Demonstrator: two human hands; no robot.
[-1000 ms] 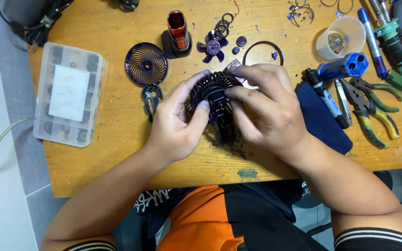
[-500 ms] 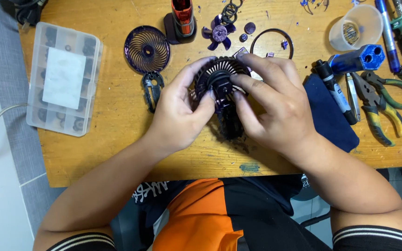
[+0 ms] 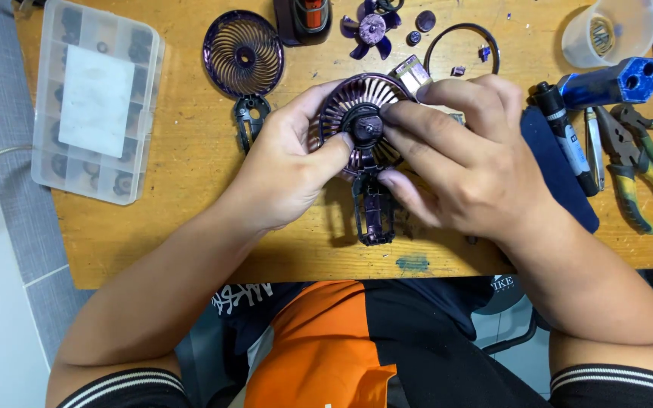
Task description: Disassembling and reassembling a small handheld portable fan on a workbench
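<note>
Purple and ribbed, the fan housing [image 3: 357, 125] sits between our two hands above the wooden counter [image 3: 175, 219], its dark stand [image 3: 373, 211] hanging toward the counter's near edge. Our left hand [image 3: 285, 170] pinches the housing's left rim, thumb laid across the ribs toward the black hub [image 3: 364, 128]. Our right hand [image 3: 466, 155] closes its fingertips on that hub, the lower fingers curled under the housing. Against half a second ago, both hands and the housing fill more of the view and sit slightly higher, and the right fingertips have drawn in from the rim onto the hub; the hold itself is unchanged.

Measured from the housing: the loose purple grille [image 3: 243, 53] lies up and to the left, the clear parts box [image 3: 96, 98] far left, the small fan blade [image 3: 370, 30] just above, the black ring [image 3: 462, 45] up and right, and the blue tool [image 3: 610, 81] and pliers [image 3: 636, 159] well to the right.
</note>
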